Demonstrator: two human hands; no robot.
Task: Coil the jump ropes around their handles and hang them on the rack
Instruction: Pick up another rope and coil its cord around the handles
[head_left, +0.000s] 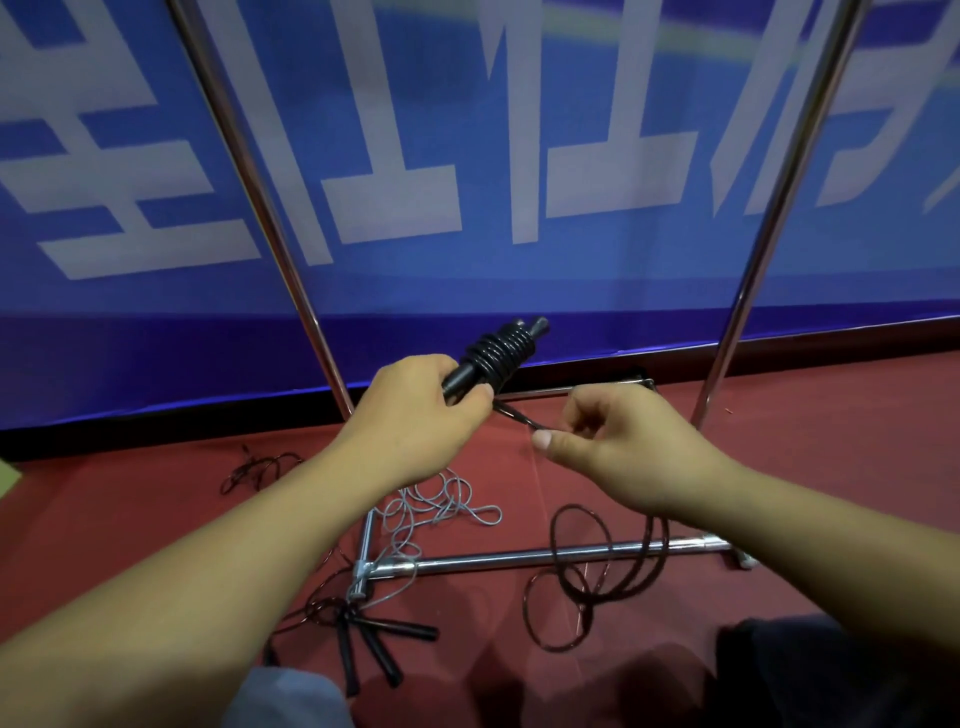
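1. A thin dark tangled cord (257, 470) lies on the dull red carpeted floor (810, 467) at far left, near the blue banner with white lettering (467, 156).
2. My left hand (415, 421) is curled tight round the smooth black cylindrical jump rope handles (470, 376), held up in front of the shiny chrome tube rack (519, 557).
3. Glossy black rope coils (501, 352) wrap the handles in snug rings just above my fingers.
4. A pale grey looped cord (441, 506) sprawls over the rack's base; black handles (374, 647) fan out below it.
5. My right hand (618, 449) pinches the thin dark rope tail (517, 415) between thumb and curled fingers.
6. A dark brown looped rope (587, 566) lies across the base bar.
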